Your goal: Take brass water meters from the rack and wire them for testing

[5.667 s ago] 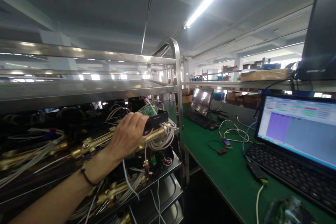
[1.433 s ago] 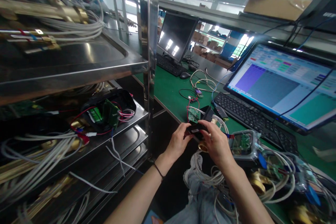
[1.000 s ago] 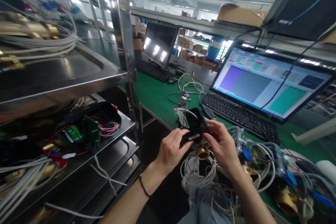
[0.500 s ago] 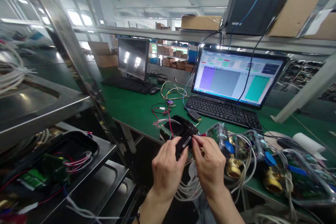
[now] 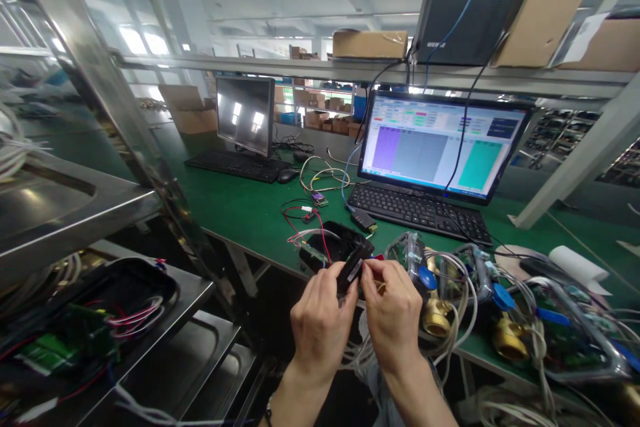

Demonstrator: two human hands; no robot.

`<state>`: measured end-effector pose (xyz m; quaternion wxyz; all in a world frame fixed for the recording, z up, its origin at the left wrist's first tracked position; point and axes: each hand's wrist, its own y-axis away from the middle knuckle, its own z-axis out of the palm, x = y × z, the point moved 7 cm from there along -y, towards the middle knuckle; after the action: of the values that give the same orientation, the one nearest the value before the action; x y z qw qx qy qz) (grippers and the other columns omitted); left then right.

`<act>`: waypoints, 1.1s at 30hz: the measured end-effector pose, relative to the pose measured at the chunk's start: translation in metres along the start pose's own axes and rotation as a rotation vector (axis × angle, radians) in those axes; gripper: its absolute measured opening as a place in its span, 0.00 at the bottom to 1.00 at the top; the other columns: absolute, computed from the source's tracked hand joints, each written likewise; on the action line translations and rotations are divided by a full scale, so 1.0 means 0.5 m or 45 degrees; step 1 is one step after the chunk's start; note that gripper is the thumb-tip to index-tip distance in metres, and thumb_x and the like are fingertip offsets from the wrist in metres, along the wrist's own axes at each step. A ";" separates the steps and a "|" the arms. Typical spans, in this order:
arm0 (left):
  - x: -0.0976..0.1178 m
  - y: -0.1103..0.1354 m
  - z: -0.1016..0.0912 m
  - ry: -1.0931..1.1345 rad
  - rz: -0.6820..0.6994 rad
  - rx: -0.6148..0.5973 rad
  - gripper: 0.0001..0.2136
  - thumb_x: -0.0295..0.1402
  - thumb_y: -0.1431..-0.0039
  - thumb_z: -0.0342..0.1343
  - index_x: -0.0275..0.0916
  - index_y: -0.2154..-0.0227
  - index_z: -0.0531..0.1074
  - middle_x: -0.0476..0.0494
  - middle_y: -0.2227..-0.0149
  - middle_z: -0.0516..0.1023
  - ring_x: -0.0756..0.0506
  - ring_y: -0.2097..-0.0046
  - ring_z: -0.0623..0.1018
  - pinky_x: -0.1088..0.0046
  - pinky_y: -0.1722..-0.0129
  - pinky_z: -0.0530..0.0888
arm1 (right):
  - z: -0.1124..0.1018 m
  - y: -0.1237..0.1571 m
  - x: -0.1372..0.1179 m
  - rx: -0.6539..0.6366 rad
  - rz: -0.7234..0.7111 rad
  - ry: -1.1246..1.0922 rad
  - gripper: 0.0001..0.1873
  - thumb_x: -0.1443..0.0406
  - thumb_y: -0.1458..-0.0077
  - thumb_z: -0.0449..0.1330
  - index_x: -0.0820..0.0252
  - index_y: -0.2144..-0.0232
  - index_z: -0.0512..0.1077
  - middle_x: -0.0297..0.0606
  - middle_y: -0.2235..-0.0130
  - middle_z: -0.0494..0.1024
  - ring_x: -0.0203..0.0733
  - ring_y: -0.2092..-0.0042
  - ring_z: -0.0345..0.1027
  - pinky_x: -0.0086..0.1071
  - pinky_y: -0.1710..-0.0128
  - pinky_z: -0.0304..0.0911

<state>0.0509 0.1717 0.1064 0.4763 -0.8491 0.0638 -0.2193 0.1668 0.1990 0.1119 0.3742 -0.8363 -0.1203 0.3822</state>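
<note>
My left hand is closed around a narrow black plastic piece with a small white label on its side. Against the label end of that piece, my right hand has its thumb and fingertips pinched together; what lies between them is hidden. Just beyond my hands an open black housing sits at the bench edge, a small green circuit board at its left side. Red and white wires loop over the housing. Behind it lies a black adapter on a blue cable.
On the green bench stand a lit monitor, a keyboard and a dark monitor. Clear-cased meters with brass fittings and coiled cables crowd the right. A metal rack with a wired black housing is left.
The view has shifted slightly, so the bench and monitors appear further left. Both hands stay at the black piece, with the right fingertips still pinched at its label end.
</note>
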 end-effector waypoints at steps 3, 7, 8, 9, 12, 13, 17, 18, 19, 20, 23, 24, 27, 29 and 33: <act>0.003 0.000 0.002 -0.005 0.006 -0.010 0.08 0.33 0.39 0.54 0.36 0.58 0.68 0.45 0.67 0.76 0.45 0.66 0.76 0.71 0.65 0.70 | 0.001 -0.001 0.015 -0.041 0.098 -0.070 0.09 0.65 0.41 0.53 0.60 0.68 0.72 0.37 0.69 0.75 0.38 0.67 0.67 0.33 0.66 0.62; 0.004 0.004 0.002 -0.005 0.003 -0.023 0.08 0.32 0.39 0.54 0.36 0.58 0.68 0.45 0.67 0.75 0.45 0.66 0.76 0.72 0.65 0.69 | 0.005 -0.002 0.036 -0.080 0.224 -0.216 0.08 0.64 0.43 0.55 0.59 0.68 0.73 0.35 0.70 0.75 0.37 0.68 0.67 0.31 0.68 0.62; 0.004 0.005 0.003 -0.005 0.003 -0.026 0.08 0.32 0.39 0.54 0.36 0.58 0.68 0.45 0.67 0.75 0.45 0.66 0.76 0.72 0.65 0.69 | 0.005 -0.002 0.038 -0.083 0.233 -0.239 0.07 0.64 0.43 0.55 0.59 0.69 0.73 0.35 0.70 0.75 0.37 0.68 0.67 0.31 0.67 0.62; 0.004 0.006 0.003 -0.005 0.004 -0.028 0.09 0.32 0.40 0.55 0.36 0.58 0.68 0.45 0.67 0.75 0.45 0.66 0.76 0.72 0.64 0.69 | 0.005 -0.003 0.040 -0.085 0.234 -0.249 0.07 0.64 0.43 0.55 0.59 0.69 0.73 0.35 0.70 0.75 0.37 0.68 0.67 0.32 0.66 0.62; 0.003 0.007 0.005 0.003 0.010 -0.030 0.09 0.31 0.40 0.55 0.36 0.58 0.68 0.45 0.67 0.75 0.45 0.65 0.76 0.72 0.64 0.69 | 0.001 -0.003 0.042 -0.097 0.217 -0.237 0.06 0.65 0.44 0.57 0.58 0.70 0.73 0.34 0.70 0.75 0.38 0.66 0.67 0.33 0.63 0.61; 0.002 0.007 0.005 0.003 0.010 -0.027 0.09 0.31 0.40 0.55 0.36 0.58 0.68 0.45 0.67 0.75 0.45 0.65 0.76 0.72 0.64 0.69 | 0.000 -0.003 0.042 -0.104 0.216 -0.238 0.06 0.65 0.44 0.57 0.58 0.70 0.73 0.34 0.70 0.75 0.38 0.66 0.67 0.33 0.63 0.61; 0.000 0.005 0.002 0.002 0.010 -0.011 0.08 0.31 0.40 0.55 0.36 0.58 0.67 0.45 0.67 0.76 0.45 0.65 0.76 0.72 0.63 0.70 | -0.010 0.000 0.041 -0.083 0.185 -0.210 0.05 0.65 0.44 0.57 0.57 0.70 0.73 0.33 0.69 0.76 0.38 0.65 0.67 0.33 0.62 0.59; 0.001 0.004 0.002 0.002 0.011 -0.008 0.08 0.31 0.40 0.55 0.36 0.58 0.67 0.45 0.67 0.76 0.45 0.65 0.76 0.72 0.63 0.70 | -0.013 0.000 0.039 -0.063 0.163 -0.175 0.05 0.65 0.44 0.57 0.57 0.69 0.73 0.33 0.69 0.76 0.38 0.64 0.67 0.33 0.61 0.59; 0.001 0.003 0.001 0.002 0.013 -0.007 0.08 0.31 0.40 0.55 0.36 0.58 0.67 0.45 0.67 0.76 0.45 0.65 0.76 0.72 0.63 0.70 | -0.015 0.000 0.037 -0.044 0.136 -0.135 0.04 0.65 0.44 0.57 0.57 0.69 0.73 0.33 0.68 0.76 0.39 0.63 0.67 0.34 0.60 0.58; 0.002 0.003 0.001 0.000 0.015 -0.008 0.08 0.31 0.40 0.55 0.36 0.58 0.67 0.45 0.67 0.76 0.45 0.65 0.76 0.72 0.63 0.70 | -0.016 0.000 0.033 -0.031 0.108 -0.095 0.04 0.65 0.44 0.58 0.58 0.69 0.72 0.34 0.68 0.76 0.39 0.63 0.67 0.34 0.59 0.57; 0.004 0.003 0.002 -0.008 0.019 -0.012 0.08 0.31 0.40 0.56 0.36 0.59 0.68 0.46 0.67 0.75 0.46 0.66 0.76 0.72 0.64 0.70 | -0.014 -0.001 0.022 -0.023 0.030 0.004 0.03 0.65 0.45 0.59 0.58 0.68 0.72 0.34 0.67 0.76 0.40 0.62 0.66 0.35 0.58 0.55; 0.005 0.003 0.002 -0.008 0.019 -0.012 0.08 0.31 0.40 0.56 0.36 0.59 0.68 0.46 0.67 0.75 0.46 0.66 0.76 0.72 0.64 0.70 | -0.013 -0.001 0.019 -0.022 0.011 0.031 0.03 0.65 0.45 0.59 0.58 0.68 0.72 0.33 0.67 0.76 0.40 0.62 0.66 0.35 0.58 0.55; 0.006 0.003 0.004 0.000 0.020 -0.015 0.08 0.31 0.40 0.56 0.36 0.59 0.68 0.47 0.67 0.75 0.46 0.66 0.76 0.72 0.64 0.70 | -0.013 -0.001 0.011 -0.009 -0.016 0.090 0.04 0.65 0.44 0.58 0.58 0.68 0.72 0.33 0.68 0.76 0.39 0.64 0.66 0.35 0.58 0.54; 0.006 0.003 0.005 0.001 0.019 -0.014 0.08 0.31 0.40 0.56 0.36 0.59 0.68 0.46 0.67 0.75 0.46 0.66 0.76 0.72 0.64 0.70 | -0.013 -0.001 0.007 -0.004 -0.021 0.116 0.04 0.65 0.43 0.57 0.59 0.69 0.72 0.34 0.68 0.76 0.39 0.64 0.66 0.35 0.59 0.54; 0.007 0.003 0.006 -0.021 0.023 -0.006 0.08 0.33 0.40 0.55 0.35 0.59 0.68 0.46 0.68 0.75 0.46 0.67 0.76 0.72 0.65 0.70 | -0.013 -0.003 0.000 0.000 -0.024 0.154 0.05 0.66 0.43 0.57 0.60 0.70 0.71 0.35 0.70 0.75 0.40 0.65 0.65 0.35 0.59 0.55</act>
<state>0.0554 0.1721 0.1049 0.4768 -0.8514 0.0682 -0.2078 0.1716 0.1964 0.1156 0.3843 -0.8568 -0.1055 0.3274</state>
